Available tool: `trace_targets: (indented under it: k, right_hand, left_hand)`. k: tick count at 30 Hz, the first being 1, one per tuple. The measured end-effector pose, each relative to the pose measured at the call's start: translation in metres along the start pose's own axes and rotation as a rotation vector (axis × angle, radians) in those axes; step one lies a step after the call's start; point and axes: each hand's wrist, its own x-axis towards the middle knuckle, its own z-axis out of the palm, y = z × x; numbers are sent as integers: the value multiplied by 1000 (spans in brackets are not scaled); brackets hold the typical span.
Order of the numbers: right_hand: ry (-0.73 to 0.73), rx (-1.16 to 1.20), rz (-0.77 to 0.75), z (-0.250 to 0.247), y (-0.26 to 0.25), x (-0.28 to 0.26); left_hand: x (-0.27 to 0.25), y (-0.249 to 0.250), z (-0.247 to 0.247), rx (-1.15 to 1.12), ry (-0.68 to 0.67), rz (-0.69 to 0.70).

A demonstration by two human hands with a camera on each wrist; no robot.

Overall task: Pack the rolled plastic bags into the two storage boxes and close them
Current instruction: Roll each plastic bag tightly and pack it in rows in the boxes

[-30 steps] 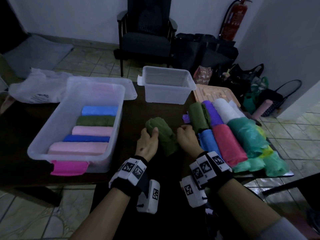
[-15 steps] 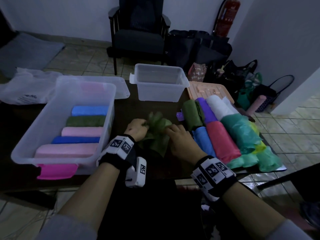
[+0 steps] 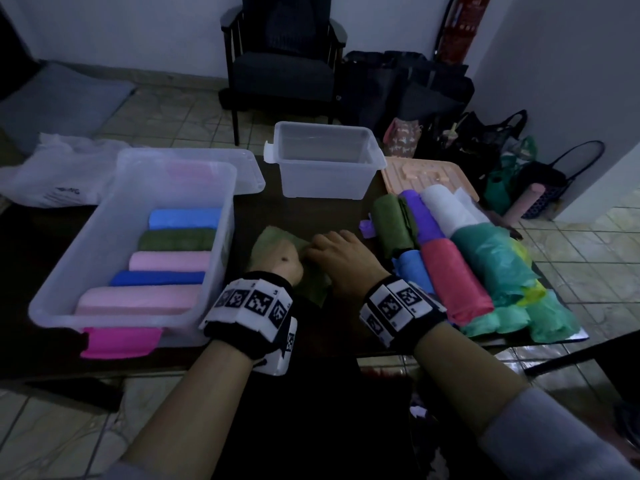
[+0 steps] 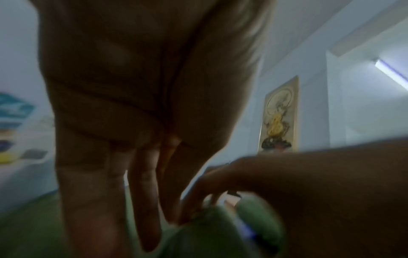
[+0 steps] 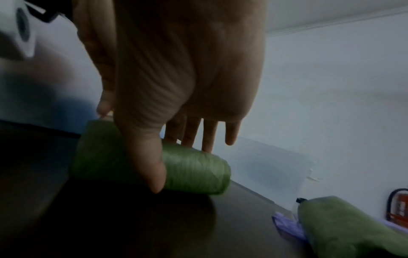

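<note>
A loose green plastic bag (image 3: 270, 238) lies on the dark table (image 3: 311, 209) between the two boxes. My left hand (image 3: 277, 262) presses down on it with straight fingers (image 4: 143, 218). My right hand (image 3: 337, 252) grips its rolled end (image 5: 194, 172), thumb in front and fingers behind. The big clear box (image 3: 221, 216) on the left holds several rolled bags, blue, green and pink. The small clear box (image 3: 325, 188) at the back stands open with nothing in it. Several more rolled bags (image 3: 450, 282) lie in a pile on the right.
A clear lid (image 3: 247, 171) lies behind the big box and a peach lid (image 3: 426, 173) behind the pile. A white carrier bag (image 3: 55, 181) sits at the far left. A dark armchair (image 3: 282, 64) and several bags (image 3: 502, 140) stand on the tiled floor beyond the table.
Both hands have closed in over the green bag, which was a loose lump between them. It is now pressed low on the table, partly hidden under the hands.
</note>
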Motion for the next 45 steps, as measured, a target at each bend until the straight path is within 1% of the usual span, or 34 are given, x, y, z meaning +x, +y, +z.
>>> trace_targets:
  k: [2,4,6,8,9,11,13,15,17,20,23,27,34,35,36,38,39,40,41,43,45]
  right_hand:
    - [-23,-73,29,0,0,-4]
    - [-50,-94,44,2,1,-9]
    - [-109,-28,24,6,2,-13]
    - [-172,138,35,11,1,-18]
    - [-182,214,46,13,1,-21]
    - [-183,288,59,19,0,-24]
    - [-173,296,63,25,0,-26]
    - [-170,295,73,28,-1,-27]
    - [-175,298,79,29,-3,-27]
    - [-195,355,59,25,-3,-26]
    - [-205,443,16,22,-2,-27]
    - [-210,488,17,24,-2,-31]
    - [-183,613,92,27,1,-32]
    - [-178,627,89,27,2,-31]
    - [-166,633,85,26,4,-31]
    - [-144,612,84,25,6,-29]
    - [-143,586,84,25,8,-28]
    - [-154,558,83,23,10,-26]
    - [-167,543,86,22,12,-24]
    - [-185,554,103,20,16,-22]
    - [-178,627,158,18,21,-20]
  left_hand:
    - [3,-7,7,23,-49,11]
    - [7,-9,10,33,-105,63]
    - [11,-9,11,16,-179,130]
    - [15,-9,11,-17,-246,208]
    - [17,-8,11,-12,-253,244]
    - [22,-9,10,34,-222,292]
    - [25,-8,11,28,-235,314]
    - [26,-5,12,88,-275,344]
    - [29,-4,13,182,-309,349]
    - [33,-5,13,265,-310,333]
    - [33,-7,14,286,-302,339]
    - [36,-11,16,277,-300,339]
    - [27,-12,16,110,-226,320]
    - [22,-11,15,85,-184,322]
    - [16,-10,15,61,-102,331]
    - [-1,-6,12,-5,128,362]
    - [-8,-4,11,-70,173,361]
    - [-15,-4,9,-139,142,339]
    - [-21,-3,6,-183,59,305]
    - [-28,-6,4,-161,-103,248]
    - [-28,-12,4,-103,-177,221]
